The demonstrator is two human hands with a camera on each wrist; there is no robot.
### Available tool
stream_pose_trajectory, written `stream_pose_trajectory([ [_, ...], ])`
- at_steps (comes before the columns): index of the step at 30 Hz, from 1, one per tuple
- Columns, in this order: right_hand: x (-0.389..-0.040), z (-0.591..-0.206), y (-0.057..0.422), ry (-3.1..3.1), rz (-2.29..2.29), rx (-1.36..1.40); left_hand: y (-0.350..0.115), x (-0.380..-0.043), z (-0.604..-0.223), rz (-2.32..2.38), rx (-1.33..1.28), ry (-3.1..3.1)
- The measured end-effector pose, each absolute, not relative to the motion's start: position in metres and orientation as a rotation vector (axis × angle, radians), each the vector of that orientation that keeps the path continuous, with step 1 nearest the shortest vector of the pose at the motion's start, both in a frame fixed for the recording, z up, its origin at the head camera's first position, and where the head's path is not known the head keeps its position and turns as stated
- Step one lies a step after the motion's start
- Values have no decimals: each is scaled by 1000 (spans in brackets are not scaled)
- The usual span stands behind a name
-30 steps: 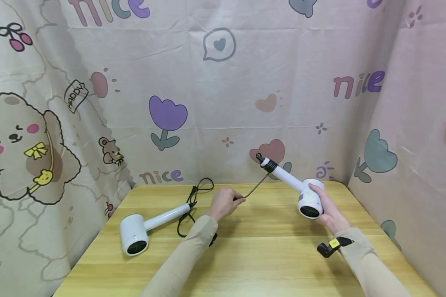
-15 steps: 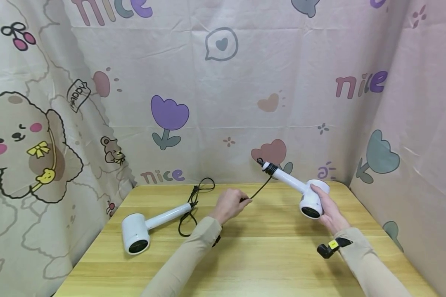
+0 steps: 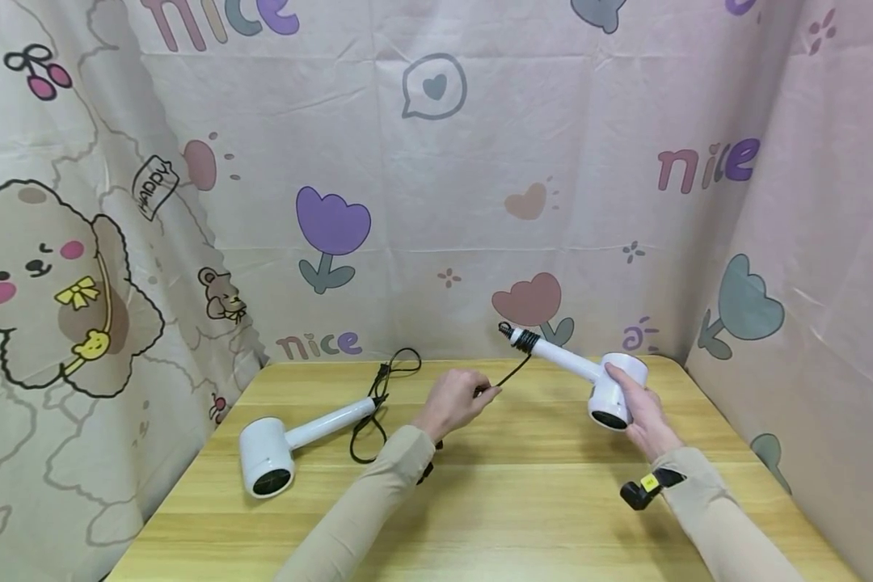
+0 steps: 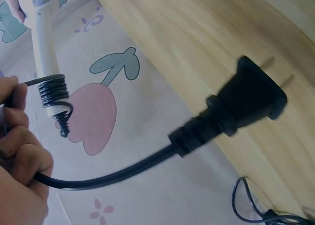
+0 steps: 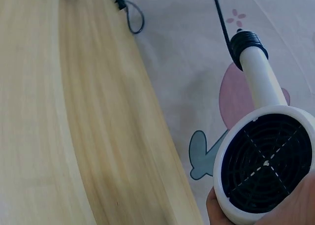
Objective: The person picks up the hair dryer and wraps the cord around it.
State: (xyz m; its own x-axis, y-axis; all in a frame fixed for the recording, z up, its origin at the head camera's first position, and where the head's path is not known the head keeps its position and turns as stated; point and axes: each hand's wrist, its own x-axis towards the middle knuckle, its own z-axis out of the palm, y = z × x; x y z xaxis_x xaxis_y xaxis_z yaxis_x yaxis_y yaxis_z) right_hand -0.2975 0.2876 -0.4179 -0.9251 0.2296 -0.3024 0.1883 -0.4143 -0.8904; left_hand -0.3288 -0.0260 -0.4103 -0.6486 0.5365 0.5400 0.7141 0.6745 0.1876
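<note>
My right hand (image 3: 647, 412) grips the head of a white hair dryer (image 3: 563, 360) above the table, its handle pointing up and left. Several turns of black cord (image 4: 53, 91) wrap the handle's end. From there a short length runs taut to my left hand (image 3: 457, 402), whose curled fingers hold the cord. The black two-pin plug (image 4: 251, 97) sticks out past that hand in the left wrist view. In the right wrist view the dryer's round black grille (image 5: 266, 163) faces the camera.
A second white hair dryer (image 3: 265, 457) lies at the table's left, its black cord (image 3: 367, 458) loosely looped by the handle end. The wooden table (image 3: 509, 509) ends at a printed cloth backdrop (image 3: 422, 178) behind and at both sides.
The held dryer's handle end has dipped lower. My left hand has moved slightly right, closer to the dryer, with the cord still in its fingers. The second dryer stays put.
</note>
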Motion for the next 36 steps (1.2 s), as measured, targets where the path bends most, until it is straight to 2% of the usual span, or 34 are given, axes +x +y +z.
stream_pose_trajectory([
  [11,-303,-428,283,-1949,2097,-695,-24,-327,-399,-565,-1037,-2402],
  [19,-303,-425,279,-2201,1681,-533,-29,-327,-385,-495,-1099,-2435],
  [36,-293,-425,282,-2463,1416,-243,-36,-331,-368,-417,-985,-2372],
])
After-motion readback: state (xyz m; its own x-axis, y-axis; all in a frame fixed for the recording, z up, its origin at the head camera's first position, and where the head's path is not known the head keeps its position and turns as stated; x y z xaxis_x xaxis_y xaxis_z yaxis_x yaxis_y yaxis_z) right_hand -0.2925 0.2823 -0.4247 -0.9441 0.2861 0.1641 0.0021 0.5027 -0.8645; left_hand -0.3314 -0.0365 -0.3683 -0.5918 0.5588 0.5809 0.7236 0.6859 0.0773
